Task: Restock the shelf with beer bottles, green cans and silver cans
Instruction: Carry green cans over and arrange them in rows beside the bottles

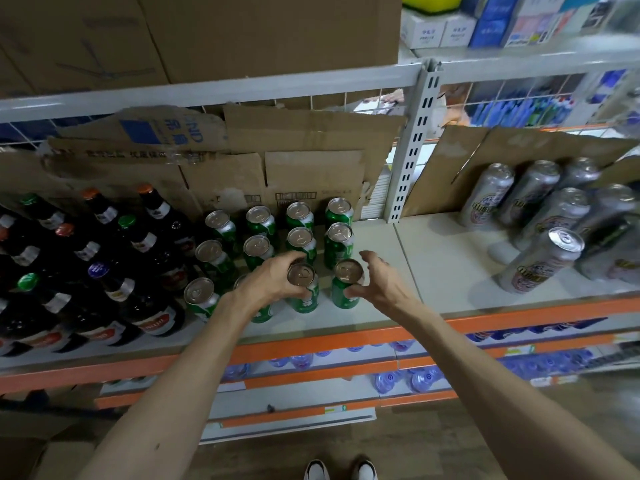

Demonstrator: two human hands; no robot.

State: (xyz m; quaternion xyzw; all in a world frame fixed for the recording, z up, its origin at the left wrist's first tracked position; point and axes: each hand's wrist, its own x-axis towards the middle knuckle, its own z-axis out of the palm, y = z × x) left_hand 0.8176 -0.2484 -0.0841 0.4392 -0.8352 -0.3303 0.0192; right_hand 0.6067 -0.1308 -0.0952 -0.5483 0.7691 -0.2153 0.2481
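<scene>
Here, at centre frame, the left hand [272, 278] curls its fingers round the rim of a green can [306, 299] standing on the shelf [381, 237]; just right, the right hand [379, 284] is spread wide around a second green can [343, 292].

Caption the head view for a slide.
Left hand grips a green can; open right hand beside the neighbouring can, beer bottles left, silver cans right.

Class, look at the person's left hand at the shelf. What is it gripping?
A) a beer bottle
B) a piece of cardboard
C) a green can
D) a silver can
C: the left hand has its fingers curled round the top of a green can in the front row on the shelf.
</scene>
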